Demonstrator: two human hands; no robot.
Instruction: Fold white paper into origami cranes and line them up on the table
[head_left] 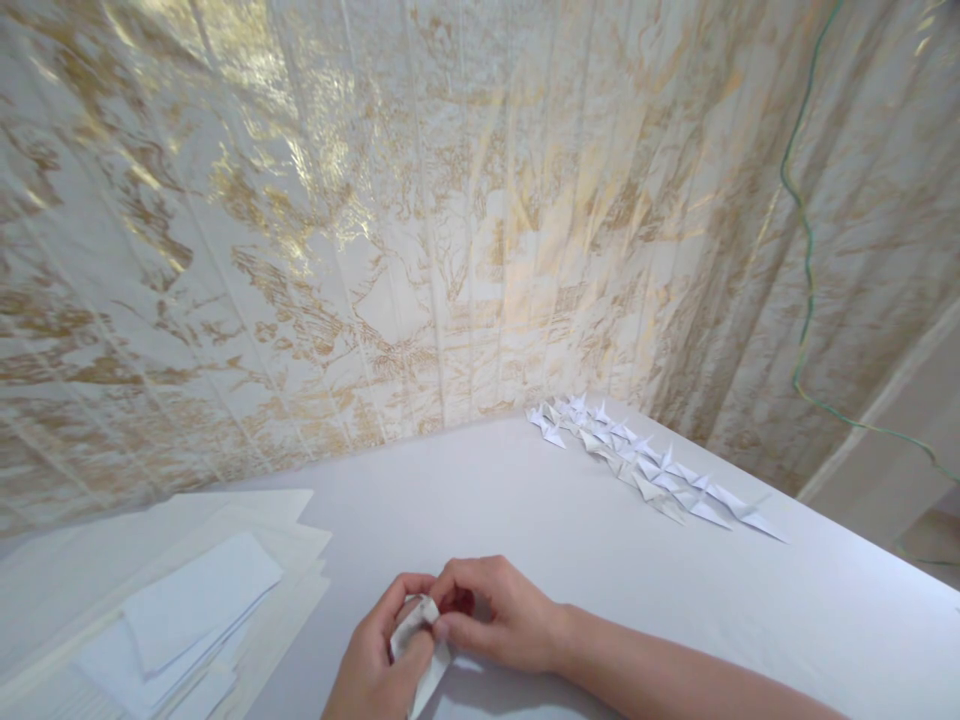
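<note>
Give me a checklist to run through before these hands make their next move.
1. Left hand steadies the folded paper: ok, fingers and thumb hold it.
2. Right hand grips it too: cannot tell; fingertips are at its upper end, but the contact is too small to read.
3. Creases line up: cannot tell, fingers cover much of the paper.
4. Pointed paper figures away from the hands: ok, grouped farther off, to the right.
5. Loose sheets apart from the hands: ok, overlapping at the left.
</note>
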